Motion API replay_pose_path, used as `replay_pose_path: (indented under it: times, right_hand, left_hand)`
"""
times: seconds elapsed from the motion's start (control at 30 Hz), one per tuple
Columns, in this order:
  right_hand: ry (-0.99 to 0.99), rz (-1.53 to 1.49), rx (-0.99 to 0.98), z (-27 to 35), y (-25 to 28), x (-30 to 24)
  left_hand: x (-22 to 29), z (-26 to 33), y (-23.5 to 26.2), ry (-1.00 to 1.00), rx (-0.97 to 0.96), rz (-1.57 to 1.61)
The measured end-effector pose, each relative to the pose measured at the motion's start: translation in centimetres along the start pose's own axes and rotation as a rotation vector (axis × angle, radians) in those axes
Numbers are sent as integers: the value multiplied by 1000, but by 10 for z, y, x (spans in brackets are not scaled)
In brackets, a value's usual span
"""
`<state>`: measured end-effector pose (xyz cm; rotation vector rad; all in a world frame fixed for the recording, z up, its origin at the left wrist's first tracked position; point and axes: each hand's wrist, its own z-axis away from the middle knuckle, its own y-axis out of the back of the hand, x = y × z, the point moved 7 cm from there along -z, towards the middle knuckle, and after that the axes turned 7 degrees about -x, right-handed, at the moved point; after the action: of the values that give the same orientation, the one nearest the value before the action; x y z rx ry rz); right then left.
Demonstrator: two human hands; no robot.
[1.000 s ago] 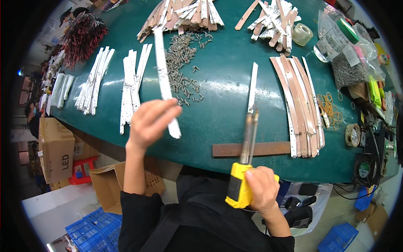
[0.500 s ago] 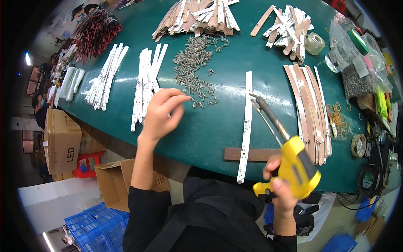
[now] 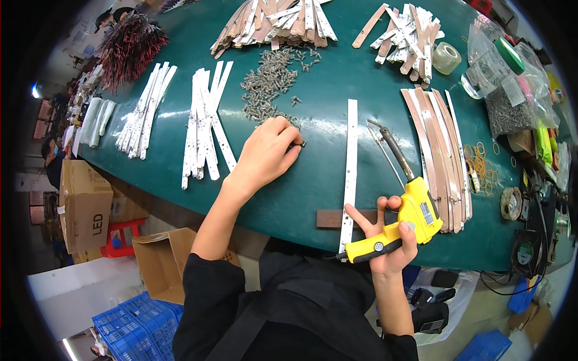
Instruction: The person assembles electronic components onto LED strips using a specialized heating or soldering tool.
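My left hand (image 3: 269, 150) is at the near edge of a heap of small grey metal pieces (image 3: 269, 81). Its fingers are pinched together, and one small metal piece (image 3: 303, 144) shows at the fingertips. In my right hand (image 3: 388, 240) is a yellow and black soldering gun (image 3: 418, 210), its index finger stretched toward a white circuit board strip (image 3: 351, 156). The gun's tip and thin feed tube point away from me, above the table to the right of the strip. That strip lies lengthwise, its near end across a brown wooden bar (image 3: 328, 218) and partly behind the gun.
White strips (image 3: 198, 123) lie in bunches at left; brown and white ones (image 3: 442, 159) lie at right. More strips (image 3: 271, 24) are heaped at the back. A bag of metal pieces (image 3: 512, 111), rubber bands (image 3: 481, 165) and a tape roll (image 3: 447, 58) sit at right.
My left hand has moved right and down onto the metal pieces, its fingers closing. The soldering gun has turned in my right hand, its handle end swinging left, and the index finger has stretched out.
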<state>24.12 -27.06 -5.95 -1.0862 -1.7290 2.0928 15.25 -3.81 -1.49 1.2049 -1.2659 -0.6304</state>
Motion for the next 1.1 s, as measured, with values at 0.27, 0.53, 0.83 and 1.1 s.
replay_pose_path:
  times: [0.27, 0.53, 0.83, 1.1]
  right_hand:
    - [-76, -30, -70, 9, -8, 6]
    - [-41, 30, -117, 1, -10, -1]
    - [-28, 35, -66, -2, 0, 1]
    - [-29, 43, -58, -1, 1, 1]
  left_hand:
    - [14, 7, -15, 151, 0, 699]
    - [25, 12, -53, 288, -206, 1367]
    - [40, 5, -36, 127, -110, 700]
    - [49, 1, -35, -21, 6, 609]
